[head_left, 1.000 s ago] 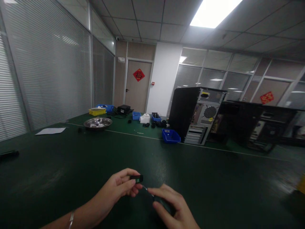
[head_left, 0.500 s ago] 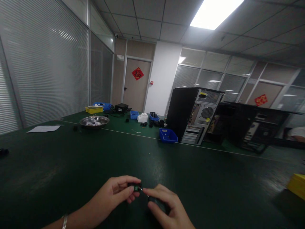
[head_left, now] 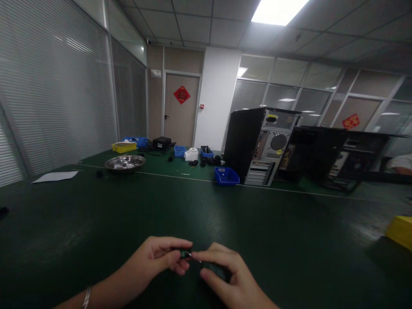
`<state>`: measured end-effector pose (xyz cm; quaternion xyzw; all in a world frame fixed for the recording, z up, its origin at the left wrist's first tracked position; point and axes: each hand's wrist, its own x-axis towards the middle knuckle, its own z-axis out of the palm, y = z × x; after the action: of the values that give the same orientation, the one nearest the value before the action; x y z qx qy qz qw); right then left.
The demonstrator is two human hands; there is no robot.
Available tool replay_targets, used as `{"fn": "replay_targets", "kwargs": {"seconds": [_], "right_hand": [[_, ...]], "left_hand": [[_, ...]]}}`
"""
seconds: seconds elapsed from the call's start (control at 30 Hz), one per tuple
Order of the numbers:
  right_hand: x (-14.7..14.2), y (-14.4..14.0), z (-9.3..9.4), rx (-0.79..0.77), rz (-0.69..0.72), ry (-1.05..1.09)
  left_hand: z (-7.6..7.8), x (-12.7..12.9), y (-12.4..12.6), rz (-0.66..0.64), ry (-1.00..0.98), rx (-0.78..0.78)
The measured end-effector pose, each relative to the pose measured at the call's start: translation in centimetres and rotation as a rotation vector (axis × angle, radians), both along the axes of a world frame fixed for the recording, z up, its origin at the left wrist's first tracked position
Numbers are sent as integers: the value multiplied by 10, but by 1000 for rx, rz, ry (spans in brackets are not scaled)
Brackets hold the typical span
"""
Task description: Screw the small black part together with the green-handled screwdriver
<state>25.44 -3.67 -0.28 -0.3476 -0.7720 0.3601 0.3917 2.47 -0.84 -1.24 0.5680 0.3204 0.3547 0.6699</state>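
Note:
Between the thumb and fingers of my left hand is a small black part with a green block showing on its near side; its exact kind is too small to make out. My right hand is closed around the dark handle of a screwdriver, with the index finger stretched along its thin metal shaft. The shaft's end meets the green block, or lies right beside it; I cannot tell which. Both hands are held close together above the green tabletop.
A steel bowl with small pieces stands at the back left, near a white sheet. A blue bin sits before a black computer tower. A yellow box is at the right edge. Part of another person shows far right.
The room has shifted slightly up and left in view. Both hands keep nearly the same pose, and the screwdriver stays at the green block, whose face now shows less.

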Motion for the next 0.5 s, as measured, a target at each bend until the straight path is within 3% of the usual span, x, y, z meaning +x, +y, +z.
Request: {"fn": "replay_targets", "kwargs": {"seconds": [0.17, 0.5], "right_hand": [[-1, -1, 2, -44, 8, 11], [-1, -4, 7, -98, -7, -17]], "left_hand": [[-2, 0, 1, -48, -42, -34], [-4, 4, 2, 37, -120, -52]]}}
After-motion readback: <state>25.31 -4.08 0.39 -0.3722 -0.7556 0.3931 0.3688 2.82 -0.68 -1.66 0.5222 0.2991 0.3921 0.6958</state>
